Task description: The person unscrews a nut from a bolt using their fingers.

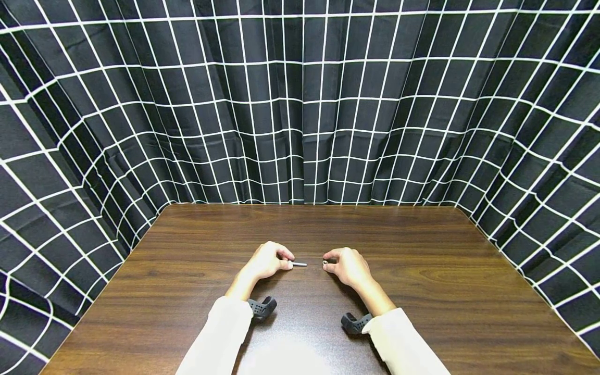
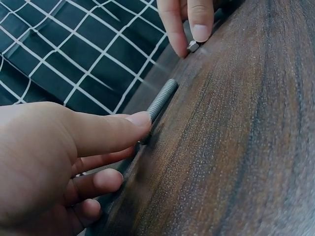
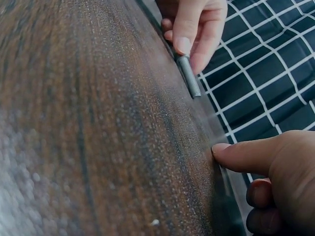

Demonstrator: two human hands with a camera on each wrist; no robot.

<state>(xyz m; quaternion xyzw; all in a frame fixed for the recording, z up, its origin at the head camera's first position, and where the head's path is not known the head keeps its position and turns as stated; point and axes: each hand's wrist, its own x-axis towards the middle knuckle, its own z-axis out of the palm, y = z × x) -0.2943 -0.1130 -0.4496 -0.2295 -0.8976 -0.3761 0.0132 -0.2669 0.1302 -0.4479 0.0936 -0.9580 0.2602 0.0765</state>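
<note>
My left hand (image 1: 269,260) pinches one end of a grey metal bolt (image 1: 299,264) between thumb and fingers. The bolt's threaded shank (image 2: 163,100) sticks out toward the right, and its held end is hidden by the fingers. Across a short gap, my right hand (image 1: 349,265) pinches a small metal nut (image 1: 325,262) between thumb and index finger. In the left wrist view the nut (image 2: 193,46) shows between those fingertips, close to the tabletop. From the right wrist, the thumb hides the nut, while the bolt (image 3: 189,76) points toward this hand. Bolt and nut are apart.
Both hands are over a brown wood-grain table (image 1: 412,245). A black curtain with a white grid (image 1: 300,114) hangs behind the table and along its sides. Dark wrist mounts (image 1: 263,307) sit under both forearms, and bright glare lies near the front.
</note>
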